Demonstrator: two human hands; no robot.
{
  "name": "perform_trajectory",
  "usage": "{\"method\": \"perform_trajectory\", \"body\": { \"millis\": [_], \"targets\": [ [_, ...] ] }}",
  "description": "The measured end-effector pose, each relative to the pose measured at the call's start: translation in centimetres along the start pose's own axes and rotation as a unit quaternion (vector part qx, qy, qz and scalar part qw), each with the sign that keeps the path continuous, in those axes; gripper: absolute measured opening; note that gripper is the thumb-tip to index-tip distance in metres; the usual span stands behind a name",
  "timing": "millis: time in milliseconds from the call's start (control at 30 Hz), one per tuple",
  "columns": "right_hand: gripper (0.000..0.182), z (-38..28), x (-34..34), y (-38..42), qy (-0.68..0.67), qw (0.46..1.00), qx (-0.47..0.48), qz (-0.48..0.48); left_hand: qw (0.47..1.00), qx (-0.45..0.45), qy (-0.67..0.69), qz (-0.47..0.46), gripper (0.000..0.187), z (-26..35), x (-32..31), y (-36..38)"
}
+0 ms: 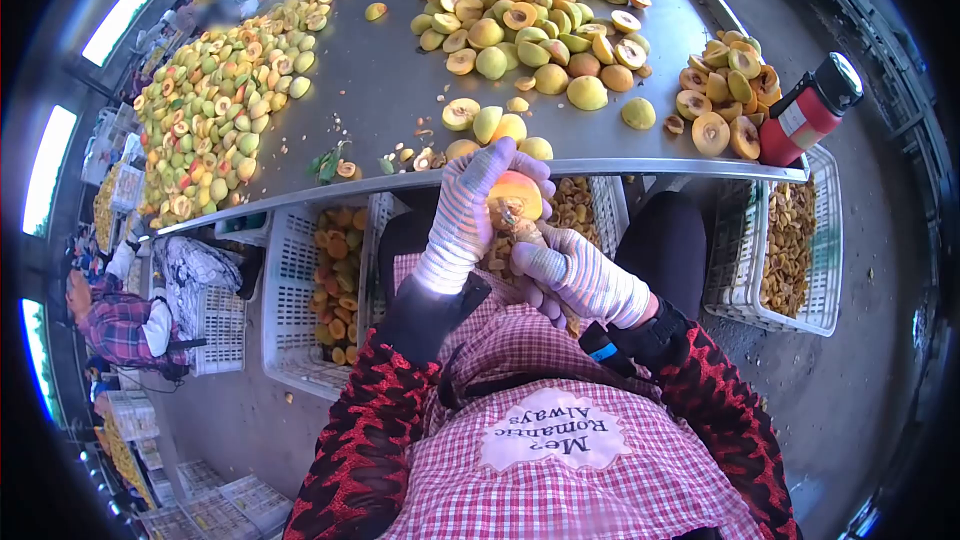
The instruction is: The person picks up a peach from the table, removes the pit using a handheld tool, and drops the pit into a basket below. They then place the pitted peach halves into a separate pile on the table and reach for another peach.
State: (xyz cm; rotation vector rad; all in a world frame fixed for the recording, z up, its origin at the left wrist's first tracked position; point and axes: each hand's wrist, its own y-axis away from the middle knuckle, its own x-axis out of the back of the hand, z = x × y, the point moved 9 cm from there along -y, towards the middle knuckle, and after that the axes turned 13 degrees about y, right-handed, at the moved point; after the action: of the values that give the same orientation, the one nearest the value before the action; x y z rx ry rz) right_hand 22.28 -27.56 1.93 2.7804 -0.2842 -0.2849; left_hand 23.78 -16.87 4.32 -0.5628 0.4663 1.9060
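My left hand (pixel 466 202), in a striped glove, is closed around a yellow peach half (pixel 518 188) with a red blush. Its cut side, brown around the pit area, faces my right hand. My gloved right hand (pixel 590 278) grips a brown-handled tool (pixel 527 232), whose tip is against the fruit; the working end is hidden, so its exact kind does not show. Both hands are just in front of the metal table's edge (pixel 640 167), above my lap. Several cut peaches (pixel 487 124) lie on the table just beyond my left hand.
Peach halves form a central heap (pixel 540 25), a left heap (pixel 215 105) and a small right pile (pixel 725 90). A red bottle (pixel 795 125) stands at the right corner. White crates (pixel 285 305) sit below, another crate (pixel 825 270) at right. A person in plaid (pixel 120 325) sits left.
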Motion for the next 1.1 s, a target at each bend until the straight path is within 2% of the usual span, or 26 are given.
{"method": "perform_trajectory", "body": {
  "millis": [33,67,167,200,300,333,433,567,600,700,733,800,833,867,900,967,1000,1033,1100],
  "targets": [
    [0.04,0.2,0.1,-0.2,-0.013,1.0,-0.004,-0.014,0.999,0.008,-0.015,-0.027,0.06,0.0,-0.4,-0.3],
    [0.043,0.0,-1.0,-0.3,-0.118,0.989,0.022,-0.087,0.998,0.002,0.061,-0.011,0.064,-0.3,-0.8,-0.1],
    [0.044,-0.9,-1.0,-0.2,-0.153,0.983,0.05,-0.084,0.994,0.0,0.105,0.012,0.065,-0.4,-1.2,-0.2],
    [0.04,-0.9,-0.6,-0.5,-0.159,0.983,0.039,-0.079,0.997,0.015,0.064,0.052,0.067,-0.3,-0.8,-0.4],
    [0.035,-1.1,0.0,-1.6,-0.056,0.998,0.012,0.007,0.986,0.023,0.14,0.089,0.062,-0.4,0.4,-1.6],
    [0.032,-1.5,0.1,-1.7,-0.025,0.999,0.026,0.016,0.986,0.053,0.139,0.079,0.062,-0.8,1.0,-1.9],
    [0.033,-1.3,-0.1,-1.7,-0.001,0.999,0.022,0.033,0.982,0.037,0.161,0.087,0.063,-1.4,1.9,-1.9],
    [0.033,0.3,-1.0,-1.8,-0.013,0.999,-0.015,0.044,0.976,0.028,0.174,0.126,0.062,-2.2,3.4,-0.9],
    [0.033,0.6,-1.6,-1.7,-0.07,0.997,-0.027,0.029,0.974,0.027,0.18,0.133,0.062,-2.5,3.8,-0.7],
    [0.034,2.0,-3.1,-1.8,-0.25,0.963,-0.079,-0.061,0.959,0.067,0.252,0.114,0.063,-3.1,3.6,0.0],
    [0.035,1.6,-3.3,-1.7,-0.27,0.958,-0.073,-0.054,0.946,0.094,0.301,0.077,0.06,-3.5,3.2,0.1],
    [0.035,1.3,-4.0,-1.2,-0.282,0.947,-0.066,-0.141,0.922,0.164,0.35,-0.003,0.059,-3.8,2.1,-0.2],
    [0.035,0.6,-4.7,-0.9,-0.288,0.938,-0.062,-0.185,0.906,0.198,0.371,-0.042,0.059,-3.6,1.4,-0.1],
    [0.035,0.6,-4.7,0.0,-0.167,0.971,-0.08,-0.151,0.903,0.223,0.365,-0.045,0.061,-3.4,1.2,0.2],
    [0.037,-0.4,-5.3,0.3,-0.119,0.976,-0.029,-0.179,0.899,0.257,0.354,-0.03,0.067,-3.9,1.7,0.5],
    [0.038,-0.9,-3.1,0.4,-0.142,0.982,0.022,-0.126,0.965,0.165,0.185,0.092,0.068,-1.3,3.5,0.8],
    [0.037,-1.1,-1.6,0.8,-0.16,0.979,0.012,-0.127,0.935,0.132,0.326,0.032,0.067,-2.3,4.4,-1.1],
    [0.036,-0.9,-0.2,1.0,-0.149,0.983,0.022,-0.103,0.94,0.095,0.326,0.038,0.065,-1.4,5.4,-1.4],
    [0.035,3.9,3.4,-1.1,-0.031,0.994,-0.102,-0.015,0.936,0.086,0.339,0.05,0.062,-0.1,6.6,-0.5]
  ]
}}
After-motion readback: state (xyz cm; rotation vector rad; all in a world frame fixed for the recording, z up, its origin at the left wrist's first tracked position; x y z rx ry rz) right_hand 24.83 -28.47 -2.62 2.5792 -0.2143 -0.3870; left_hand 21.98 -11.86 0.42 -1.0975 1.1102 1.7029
